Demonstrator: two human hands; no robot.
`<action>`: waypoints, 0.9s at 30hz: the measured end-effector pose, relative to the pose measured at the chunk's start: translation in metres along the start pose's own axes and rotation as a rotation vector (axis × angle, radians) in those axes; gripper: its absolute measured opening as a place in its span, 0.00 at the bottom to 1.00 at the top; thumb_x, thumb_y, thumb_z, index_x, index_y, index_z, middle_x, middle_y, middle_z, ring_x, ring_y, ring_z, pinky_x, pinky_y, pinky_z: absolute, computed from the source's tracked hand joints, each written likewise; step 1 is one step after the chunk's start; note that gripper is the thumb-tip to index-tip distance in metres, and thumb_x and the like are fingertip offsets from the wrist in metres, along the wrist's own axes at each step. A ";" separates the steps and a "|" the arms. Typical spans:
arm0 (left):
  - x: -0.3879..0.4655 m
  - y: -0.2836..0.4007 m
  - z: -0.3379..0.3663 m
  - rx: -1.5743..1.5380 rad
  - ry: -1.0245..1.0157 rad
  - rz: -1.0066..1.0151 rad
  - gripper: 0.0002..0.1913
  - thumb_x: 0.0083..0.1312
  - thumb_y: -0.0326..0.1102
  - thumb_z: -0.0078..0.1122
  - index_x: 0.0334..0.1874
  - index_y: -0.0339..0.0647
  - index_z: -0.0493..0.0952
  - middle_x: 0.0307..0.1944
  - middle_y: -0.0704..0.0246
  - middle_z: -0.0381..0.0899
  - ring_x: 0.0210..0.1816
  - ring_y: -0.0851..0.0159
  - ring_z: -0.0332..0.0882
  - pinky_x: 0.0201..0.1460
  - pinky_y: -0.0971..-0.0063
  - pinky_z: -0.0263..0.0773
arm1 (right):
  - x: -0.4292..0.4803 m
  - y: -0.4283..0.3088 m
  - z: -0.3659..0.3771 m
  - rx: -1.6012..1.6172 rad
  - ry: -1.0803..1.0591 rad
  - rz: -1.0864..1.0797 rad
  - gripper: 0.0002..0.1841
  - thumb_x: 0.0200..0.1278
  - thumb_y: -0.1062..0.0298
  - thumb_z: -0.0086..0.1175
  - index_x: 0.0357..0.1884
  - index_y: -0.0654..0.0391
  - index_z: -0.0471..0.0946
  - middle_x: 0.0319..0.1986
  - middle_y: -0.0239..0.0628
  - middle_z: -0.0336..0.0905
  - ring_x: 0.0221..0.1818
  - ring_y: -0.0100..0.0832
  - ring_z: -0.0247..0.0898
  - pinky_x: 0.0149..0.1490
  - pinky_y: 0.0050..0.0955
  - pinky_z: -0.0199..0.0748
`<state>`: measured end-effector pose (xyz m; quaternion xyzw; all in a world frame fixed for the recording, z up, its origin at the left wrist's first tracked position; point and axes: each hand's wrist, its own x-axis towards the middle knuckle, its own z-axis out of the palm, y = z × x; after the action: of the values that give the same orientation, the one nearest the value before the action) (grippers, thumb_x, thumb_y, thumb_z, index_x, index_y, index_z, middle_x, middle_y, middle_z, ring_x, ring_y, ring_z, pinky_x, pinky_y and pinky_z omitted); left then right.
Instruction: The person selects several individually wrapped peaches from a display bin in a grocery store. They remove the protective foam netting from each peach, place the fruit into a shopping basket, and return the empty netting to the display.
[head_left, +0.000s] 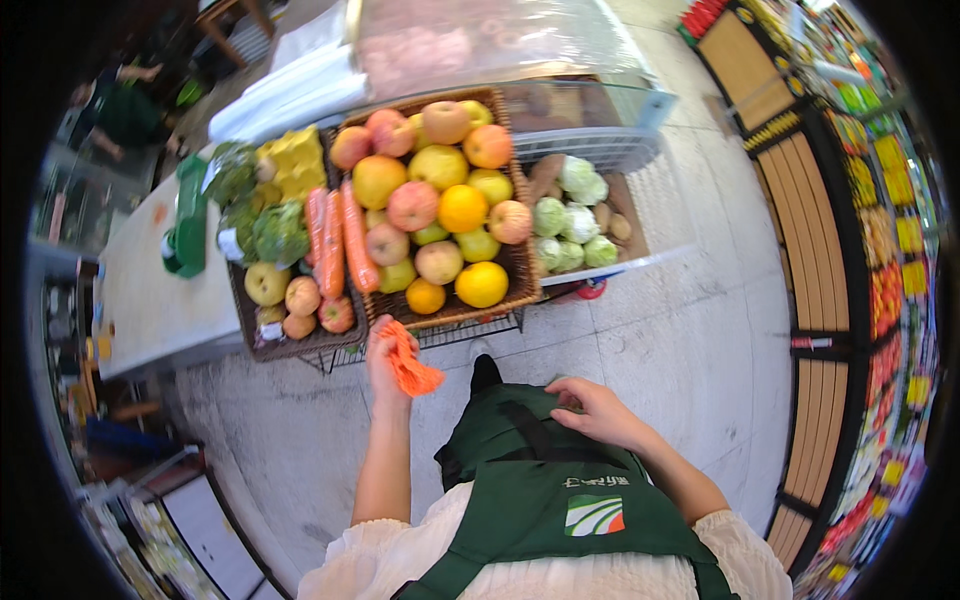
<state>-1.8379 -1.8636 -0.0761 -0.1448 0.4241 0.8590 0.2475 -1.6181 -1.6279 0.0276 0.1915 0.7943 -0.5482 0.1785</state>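
Note:
My left hand (388, 360) is closed around an orange mesh net (412, 367), close to the front edge of the baskets. A wicker basket (442, 319) in front of me holds apples, oranges and yellow-green fruit. Left of it, a dark basket (300, 346) carries broccoli (281, 232), apples, bagged carrots (332, 255) and a yellow molded tray (294, 165). My right hand (596, 409) hangs in front of the green apron (592, 480), fingers apart and slightly curled, holding nothing that shows.
Right of the baskets, a clear bin (637, 264) holds cabbages and potatoes. A green tape dispenser (187, 217) stands on the counter (142, 277) at left. Plastic rolls (292, 97) lie behind the baskets. Wooden-slat shelves (806, 232) line the right. A person (124, 109) is at far upper left.

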 end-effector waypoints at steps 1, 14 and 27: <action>-0.010 -0.012 0.012 0.022 -0.049 -0.063 0.18 0.58 0.23 0.43 0.52 0.39 0.69 0.32 0.65 0.74 0.29 0.64 0.75 0.33 0.72 0.75 | -0.006 0.000 0.000 -0.016 0.017 -0.026 0.19 0.57 0.63 0.58 0.51 0.56 0.73 0.34 0.40 0.77 0.38 0.38 0.74 0.44 0.33 0.73; -0.170 -0.189 0.102 0.220 -0.411 -0.727 0.17 0.62 0.28 0.47 0.54 0.43 0.69 0.35 0.61 0.76 0.30 0.59 0.77 0.32 0.67 0.76 | -0.232 0.148 0.007 0.181 0.385 -0.042 0.20 0.60 0.62 0.58 0.53 0.57 0.72 0.35 0.37 0.75 0.37 0.30 0.72 0.43 0.29 0.72; -0.418 -0.423 0.258 0.738 -0.972 -1.260 0.20 0.71 0.37 0.42 0.64 0.41 0.63 0.54 0.60 0.72 0.56 0.61 0.71 0.60 0.65 0.67 | -0.447 0.263 -0.002 0.553 1.038 -0.014 0.29 0.57 0.57 0.61 0.59 0.53 0.65 0.40 0.46 0.78 0.42 0.39 0.77 0.50 0.34 0.72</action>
<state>-1.2671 -1.5647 -0.0077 0.1191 0.3636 0.3371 0.8602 -1.1011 -1.5890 0.0377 0.4691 0.6064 -0.5708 -0.2941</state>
